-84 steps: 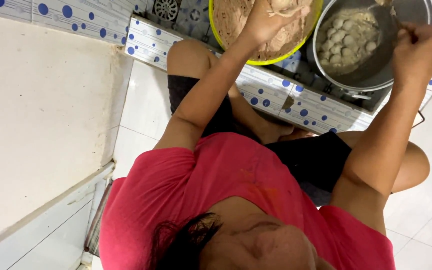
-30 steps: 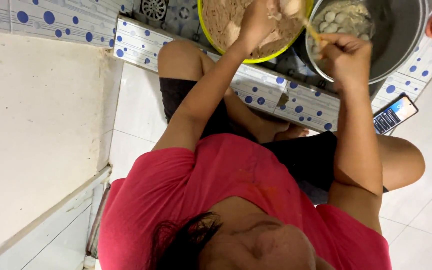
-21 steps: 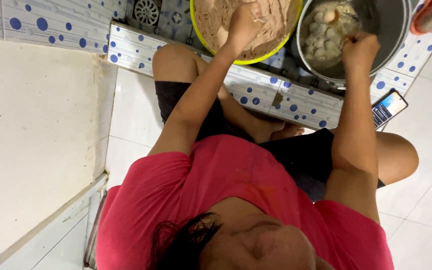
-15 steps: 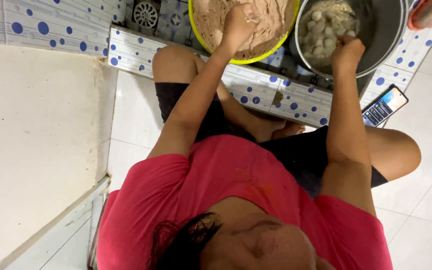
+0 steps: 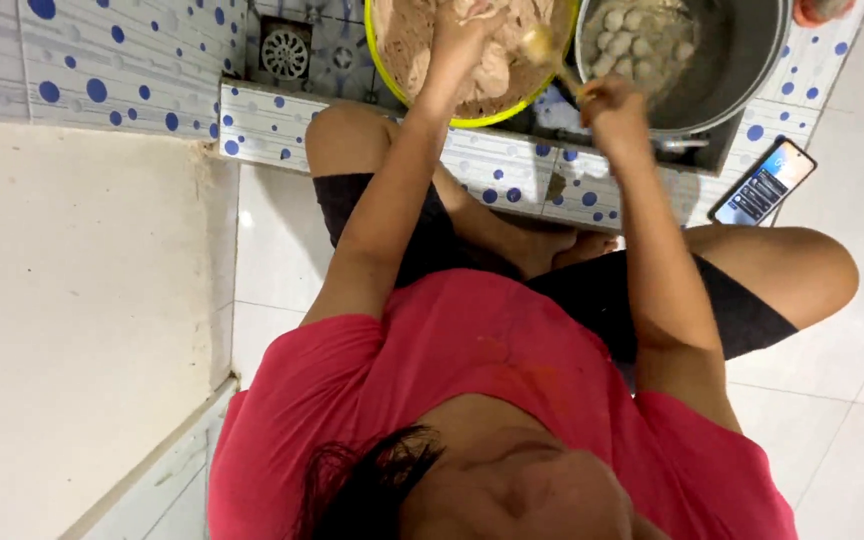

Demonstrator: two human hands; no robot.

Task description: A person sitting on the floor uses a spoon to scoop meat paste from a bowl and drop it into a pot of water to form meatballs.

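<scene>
A: What does each hand hold, and where?

B: The left hand [image 5: 467, 35] is sunk in the pale paste [image 5: 497, 60] that fills the yellow-rimmed bowl [image 5: 422, 95], fingers closed around a lump of it. The right hand [image 5: 607, 100] is pinched on a spoon [image 5: 552, 50] — its bowl end lies up and to the left, toward the paste.

A: And the relation between the two vessels?

B: The metal pot [image 5: 742, 60], with pale balls [image 5: 637, 40] lying in liquid, stands just to the right of the yellow-rimmed bowl, rims close together. The right hand hovers over the near rims between them — so the spoon's long axis bridges from that hand back to the left hand's lump, and the pot is nearer the right hand.

A: Anything else nearby?

B: A phone [image 5: 764, 182] rests on the dotted tile ledge [image 5: 272, 125], well apart from both hands.
</scene>
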